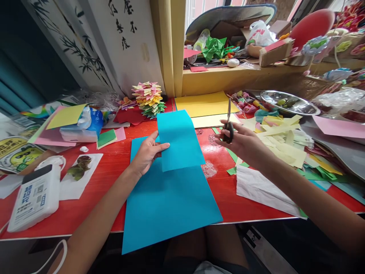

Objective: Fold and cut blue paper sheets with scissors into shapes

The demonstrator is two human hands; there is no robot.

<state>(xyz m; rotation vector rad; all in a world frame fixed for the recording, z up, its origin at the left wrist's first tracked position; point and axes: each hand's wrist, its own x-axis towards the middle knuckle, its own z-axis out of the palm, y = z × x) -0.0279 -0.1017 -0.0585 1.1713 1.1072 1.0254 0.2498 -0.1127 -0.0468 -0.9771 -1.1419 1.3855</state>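
My left hand (147,152) pinches the left edge of a smaller blue paper sheet (180,140), thumb on top. That piece is raised over a larger blue sheet (171,205), which lies on the red table and juts past its front edge. To the right, my right hand (239,139) has a pair of scissors (228,127) with black handles in its fingers. Their blades point up and away, apart from the blue paper. Beyond the held piece lies yellow paper (203,104).
Paper scraps (281,140) pile up on the right beside a white tissue (262,186) and a steel bowl (289,102). At the back stands a folded-paper ornament (149,99). A white boxy device (35,198) and a tissue pack (82,127) are at left.
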